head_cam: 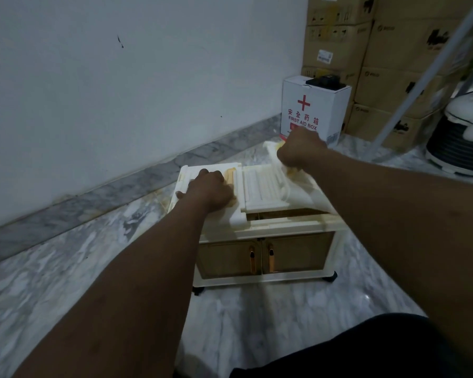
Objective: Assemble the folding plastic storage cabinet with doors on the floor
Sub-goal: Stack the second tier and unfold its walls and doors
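Cream plastic cabinet (265,236) on marble floor (66,268), one unit, two brown doors (265,257) shut, two wheels visible. Left hand (209,190) pressed on folded top panel (262,189), fingers curled over it. Right hand (301,151) fisted around raised panel (295,184) edge. White wall left; first aid box (314,110), stacked cartons behind. Floor open in front.

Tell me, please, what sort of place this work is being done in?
Probably a storeroom or back room: stacked cardboard cartons fill the corner, a first aid box sits on the marble floor, and an appliance stands beside them.
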{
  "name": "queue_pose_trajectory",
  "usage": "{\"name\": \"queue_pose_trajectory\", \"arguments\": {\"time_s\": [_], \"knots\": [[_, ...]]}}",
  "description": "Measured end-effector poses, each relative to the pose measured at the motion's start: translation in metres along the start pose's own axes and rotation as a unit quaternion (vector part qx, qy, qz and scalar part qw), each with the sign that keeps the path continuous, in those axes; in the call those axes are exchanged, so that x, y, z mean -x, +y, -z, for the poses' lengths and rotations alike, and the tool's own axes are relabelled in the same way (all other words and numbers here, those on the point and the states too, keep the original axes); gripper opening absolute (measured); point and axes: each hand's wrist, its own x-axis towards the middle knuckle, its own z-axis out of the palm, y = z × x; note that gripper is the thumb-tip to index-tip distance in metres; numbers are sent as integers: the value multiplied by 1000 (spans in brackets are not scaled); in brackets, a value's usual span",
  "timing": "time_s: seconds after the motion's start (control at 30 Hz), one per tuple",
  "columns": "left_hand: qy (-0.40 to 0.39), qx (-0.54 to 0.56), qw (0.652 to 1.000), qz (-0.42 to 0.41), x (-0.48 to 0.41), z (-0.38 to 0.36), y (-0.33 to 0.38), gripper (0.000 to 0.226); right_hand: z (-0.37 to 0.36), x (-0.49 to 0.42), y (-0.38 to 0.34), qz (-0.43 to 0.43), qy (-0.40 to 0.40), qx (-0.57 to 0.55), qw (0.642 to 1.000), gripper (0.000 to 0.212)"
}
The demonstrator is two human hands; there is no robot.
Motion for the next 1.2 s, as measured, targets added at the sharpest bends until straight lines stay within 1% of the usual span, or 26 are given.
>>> {"name": "queue_pose_trajectory", "arguments": {"time_s": [0.1, 0.13, 0.2, 0.23, 0.4, 0.5, 0.57, 0.67, 0.73, 0.8, 0.93, 1.0, 1.07, 1.13, 1.2], "knots": [[9, 8, 1000, -3, 1, 1, 1, 48, 38, -9, 8, 10, 17, -16, 1000, 36], [12, 10, 1000, -2, 2, 1, 0, 48, 50, -10, 11, 14, 16, -23, 1000, 33], [18, 15, 1000, -3, 4, 1, 2, 50, 72, -14, 22, 11, 23, -33, 999, 22], [21, 15, 1000, -2, 5, 1, 3, 50, 83, -15, 28, 5, 31, -35, 999, 21], [23, -6, 1000, 1, 7, 2, 7, 47, 125, -19, 70, -40, 54, 11, 998, 28], [27, -18, 999, -5, 9, 3, 13, 43, 131, -20, 85, -51, 45, 15, 998, 35], [25, -27, 999, -6, 11, 4, 16, 40, 131, -21, 87, -52, 36, 11, 998, 34], [19, -31, 999, 7, 12, 7, 20, 26, 131, -19, 86, -59, 42, 10, 997, 29], [18, -28, 999, 14, 12, 9, 25, 20, 130, -20, 87, -63, 49, -13, 997, 31], [26, -31, 999, 22, 19, 11, 32, 22, 128, -20, 88, -63, 62, -36, 995, 33], [60, -20, 997, 40, 24, 16, 41, 33, 126, -19, 90, -66, 78, -48, 994, 30], [78, -4, 996, 39, 22, 23, 41, 27, 124, -19, 89, -61, 84, -47, 993, 29], [83, 24, 995, 42, 19, 32, 41, 24, 124, -17, 86, -59, 93, -45, 993, 21], [81, 70, 993, 57, 15, 43, 40, 22, 123, -16, 85, -59, 101, -40, 992, 10], [74, 121, 987, 70, 15, 56, 38, 17, 123, -16, 84, -56, 102, -37, 992, 8]]}}
